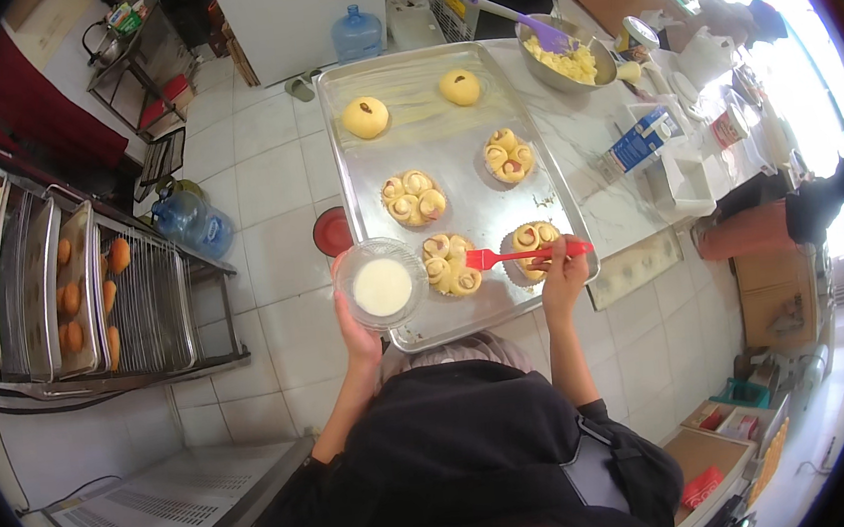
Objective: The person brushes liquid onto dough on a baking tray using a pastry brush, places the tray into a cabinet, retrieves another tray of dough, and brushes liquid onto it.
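Note:
My left hand (352, 325) is closed round a clear glass bowl (412, 311) of creamy white liquid, held over the near left edge of a metal baking tray (487, 316). In my right hand (565, 273) is a red pastry brush (522, 255). Its head touches the near left dough bun (450, 265), a cluster of rolled pieces in a paper cup. Beneath my right fingers sits another clustered bun (532, 238). Two more clustered buns, one on the left (413, 199) and one on the right (508, 156), lie farther up. Two smooth round buns (365, 118) rest at the far end.
A metal bowl (603, 65) with yellow filling and a purple spatula stands on the marble table (571, 130) at far right, near a blue carton (640, 142). On my left is a rack (149, 297) of trays with baked buns. Another person's arm (755, 229) shows at right.

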`<control>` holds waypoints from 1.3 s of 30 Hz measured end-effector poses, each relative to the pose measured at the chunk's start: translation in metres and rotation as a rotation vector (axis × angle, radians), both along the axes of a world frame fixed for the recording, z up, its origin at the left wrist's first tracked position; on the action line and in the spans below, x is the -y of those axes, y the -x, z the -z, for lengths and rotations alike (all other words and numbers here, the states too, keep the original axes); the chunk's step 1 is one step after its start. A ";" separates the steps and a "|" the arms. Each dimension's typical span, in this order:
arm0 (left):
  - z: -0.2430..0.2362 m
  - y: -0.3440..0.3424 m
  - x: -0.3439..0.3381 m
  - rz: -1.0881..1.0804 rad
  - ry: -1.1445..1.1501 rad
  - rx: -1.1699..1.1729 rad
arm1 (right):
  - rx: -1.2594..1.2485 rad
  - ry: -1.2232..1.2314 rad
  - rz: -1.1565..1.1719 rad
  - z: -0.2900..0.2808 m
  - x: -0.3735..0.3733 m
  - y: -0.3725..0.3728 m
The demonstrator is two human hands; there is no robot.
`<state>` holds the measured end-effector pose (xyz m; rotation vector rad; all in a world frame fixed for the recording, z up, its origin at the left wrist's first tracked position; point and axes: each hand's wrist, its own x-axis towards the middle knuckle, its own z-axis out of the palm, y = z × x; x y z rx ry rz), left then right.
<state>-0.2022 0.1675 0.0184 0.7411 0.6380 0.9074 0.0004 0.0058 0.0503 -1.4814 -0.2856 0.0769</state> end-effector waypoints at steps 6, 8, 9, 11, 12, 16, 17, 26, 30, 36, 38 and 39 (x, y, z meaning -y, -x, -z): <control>-0.006 -0.024 0.012 0.166 0.020 0.041 | 0.027 -0.130 0.081 -0.036 0.015 0.001; -0.007 -0.035 0.018 0.228 0.038 0.038 | -0.011 -0.274 0.067 -0.056 0.022 0.006; -0.009 -0.042 0.021 0.254 0.052 0.034 | -0.020 -0.281 0.022 -0.061 0.022 0.011; -0.009 -0.054 0.028 0.302 0.061 0.030 | 0.011 -0.229 0.026 -0.057 0.020 0.020; -0.006 -0.059 0.031 0.338 0.041 0.040 | 0.039 -0.171 0.010 -0.053 0.021 0.024; -0.013 -0.080 0.048 0.427 0.115 0.061 | 0.043 -0.110 0.034 -0.037 0.034 0.026; -0.015 -0.083 0.051 0.437 0.114 0.062 | 0.045 -0.111 0.044 -0.038 0.038 0.023; -0.011 -0.088 0.060 0.429 0.118 0.084 | -0.132 -0.368 0.474 0.002 0.098 -0.030; -0.013 -0.087 0.057 0.409 0.141 0.032 | -0.182 -0.190 0.428 0.032 0.107 -0.038; -0.021 -0.083 0.056 0.341 0.177 -0.003 | -0.050 -0.087 0.317 0.016 0.087 -0.028; -0.020 -0.084 0.055 0.323 0.186 0.021 | -0.013 -0.191 0.332 0.015 0.085 -0.026; -0.019 -0.084 0.054 0.316 0.168 0.014 | -0.012 -0.190 0.327 0.016 0.086 -0.029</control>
